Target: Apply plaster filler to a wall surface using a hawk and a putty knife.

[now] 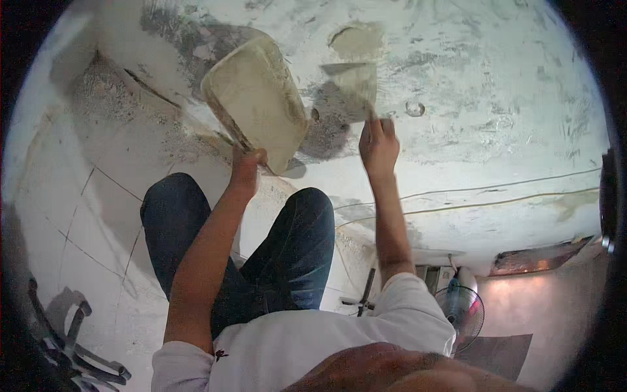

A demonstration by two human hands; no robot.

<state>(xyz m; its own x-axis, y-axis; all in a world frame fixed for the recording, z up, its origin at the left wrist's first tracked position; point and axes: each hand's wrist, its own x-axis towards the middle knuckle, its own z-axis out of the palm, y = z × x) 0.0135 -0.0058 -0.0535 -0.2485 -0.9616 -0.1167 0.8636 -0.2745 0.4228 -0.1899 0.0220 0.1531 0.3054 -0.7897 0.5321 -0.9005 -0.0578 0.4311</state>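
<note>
My left hand (pixel 248 160) is closed round the near edge of a shallow beige tub (pixel 287 78), which is tilted up close to the wall. Pale smears coat its walls, but how much filler lies inside I cannot tell. In my right hand (pixel 379 147) is a wide-bladed putty knife (pixel 359 88), gripped at its handle. Its blade lies at or very near the wall (pixel 496 85), just below a rounded beige patch of filler (pixel 356 40). A small round hole (pixel 415 108) shows to the right of the blade.
Two thin cables (pixel 496 189) run across to the right. Grit (pixel 157 130) lies along the foot of the wall beside pale floor tiles (pixel 98 228). A black chair base (pixel 72 340) stands lower left, a fan (pixel 462 313) lower right. My bent knees (pixel 297 228) are below the tub.
</note>
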